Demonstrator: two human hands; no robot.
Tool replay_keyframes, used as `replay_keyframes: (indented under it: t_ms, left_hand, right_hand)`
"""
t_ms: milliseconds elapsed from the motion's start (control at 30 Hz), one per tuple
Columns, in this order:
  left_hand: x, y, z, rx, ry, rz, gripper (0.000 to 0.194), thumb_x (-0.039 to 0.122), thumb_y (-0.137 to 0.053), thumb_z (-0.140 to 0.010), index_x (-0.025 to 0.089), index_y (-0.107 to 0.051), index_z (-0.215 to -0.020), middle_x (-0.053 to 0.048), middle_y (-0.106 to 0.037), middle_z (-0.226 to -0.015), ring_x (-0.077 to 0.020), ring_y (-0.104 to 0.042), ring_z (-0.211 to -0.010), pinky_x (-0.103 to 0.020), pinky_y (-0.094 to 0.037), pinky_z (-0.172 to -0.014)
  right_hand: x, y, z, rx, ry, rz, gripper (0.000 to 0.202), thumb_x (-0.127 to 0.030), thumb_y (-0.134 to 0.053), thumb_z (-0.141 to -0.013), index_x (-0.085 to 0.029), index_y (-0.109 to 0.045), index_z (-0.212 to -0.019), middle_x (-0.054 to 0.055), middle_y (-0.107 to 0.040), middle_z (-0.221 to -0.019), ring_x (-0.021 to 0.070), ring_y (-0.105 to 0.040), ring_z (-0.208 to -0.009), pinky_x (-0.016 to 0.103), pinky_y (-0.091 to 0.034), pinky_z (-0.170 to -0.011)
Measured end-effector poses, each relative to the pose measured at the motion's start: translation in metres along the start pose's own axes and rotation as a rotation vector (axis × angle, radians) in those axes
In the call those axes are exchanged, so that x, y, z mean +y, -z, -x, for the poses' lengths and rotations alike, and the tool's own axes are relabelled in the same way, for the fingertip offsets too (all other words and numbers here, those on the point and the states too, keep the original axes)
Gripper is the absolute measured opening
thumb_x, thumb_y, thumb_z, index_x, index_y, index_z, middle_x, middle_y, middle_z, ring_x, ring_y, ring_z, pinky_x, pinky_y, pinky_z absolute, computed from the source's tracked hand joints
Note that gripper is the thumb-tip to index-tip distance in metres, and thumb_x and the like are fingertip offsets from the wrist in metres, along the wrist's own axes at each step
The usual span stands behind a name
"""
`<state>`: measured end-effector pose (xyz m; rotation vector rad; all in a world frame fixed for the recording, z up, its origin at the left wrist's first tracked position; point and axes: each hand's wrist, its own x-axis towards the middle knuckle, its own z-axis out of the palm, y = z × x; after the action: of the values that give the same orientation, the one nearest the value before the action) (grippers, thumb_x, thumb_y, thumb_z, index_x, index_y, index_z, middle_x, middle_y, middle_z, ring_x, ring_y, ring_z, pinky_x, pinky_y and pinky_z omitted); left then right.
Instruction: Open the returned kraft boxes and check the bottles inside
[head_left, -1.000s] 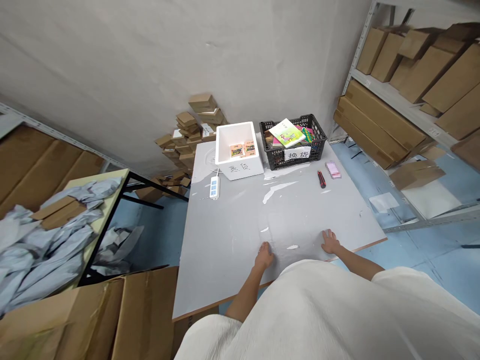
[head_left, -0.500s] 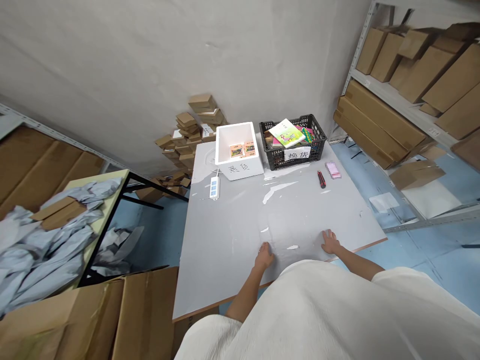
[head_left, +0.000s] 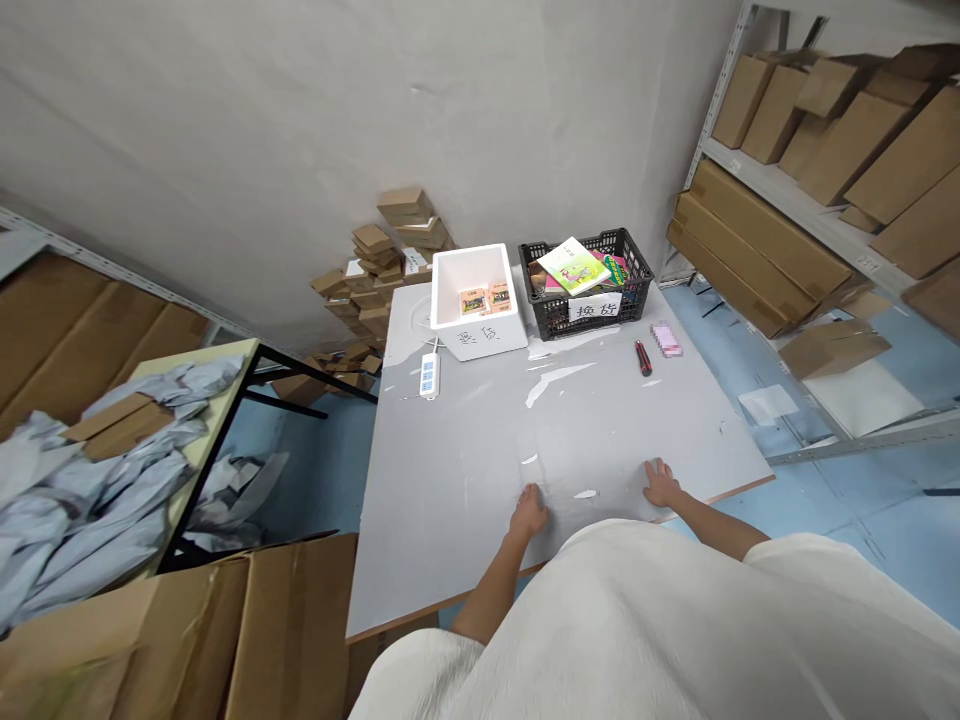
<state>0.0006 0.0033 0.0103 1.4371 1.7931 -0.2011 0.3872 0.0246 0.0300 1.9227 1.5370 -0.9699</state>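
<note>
Grey-topped table stretched ahead at twelve o'clock from the wearer's torso. On its near part, measured from the table's middle, the left hand rested at about six o'clock and the right hand at four, both palm-down and uncurled, with fingers loosely extended on the surface and hold of nothing. Farther off, a white power strip lay at ten o'clock; a red-and-black handled tool lay at two, a pink pack just beyond it. Toward the far edge, a white foam box with small orange packs inside stood at eleven, and a black plastic crate of books stood between twelve and one, a green-and-white book on top. Past the table, cardboard boxes were piled against the wall at eleven.
</note>
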Motion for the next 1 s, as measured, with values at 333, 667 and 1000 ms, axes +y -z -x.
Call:
replay_keyframes:
  t_ms: [333, 667, 1000]
  left_hand:
    - [-0.003, -0.003, -0.002, 0.007, -0.006, 0.015, 0.084, 0.018, -0.065, -0.089, 0.010, -0.033, -0.167, -0.021, -0.026, -0.180, -0.0290, -0.024, -0.169, -0.036, -0.023, -0.137]
    - [-0.004, 0.019, -0.011, 0.112, -0.045, 0.092, 0.075, 0.021, -0.061, -0.094, 0.014, -0.038, -0.165, -0.020, -0.041, -0.175, -0.0304, -0.040, -0.163, -0.042, -0.032, -0.132]
    - [-0.003, 0.061, -0.018, 0.321, -0.204, 0.072, 0.075, 0.030, -0.060, -0.096, 0.014, -0.038, -0.166, -0.023, -0.038, -0.175, -0.0368, -0.038, -0.163, -0.052, -0.035, -0.132]
  right_hand:
    - [0.000, 0.003, 0.002, 0.002, 0.003, 0.020, 0.087, -0.039, -0.055, -0.102, -0.024, -0.014, -0.177, 0.018, 0.002, -0.185, 0.0349, -0.009, -0.171, 0.052, -0.031, -0.126]
    - [-0.010, 0.033, 0.004, 0.097, 0.040, 0.008, 0.068, -0.038, -0.051, -0.103, -0.020, -0.040, -0.168, 0.022, -0.024, -0.179, 0.0374, -0.033, -0.161, 0.053, -0.036, -0.123]
    - [-0.080, 0.075, 0.009, 0.248, 0.162, -0.033, 0.074, -0.043, -0.047, -0.107, -0.019, -0.027, -0.174, 0.019, -0.025, -0.180, 0.0350, -0.031, -0.163, 0.045, -0.032, -0.127]
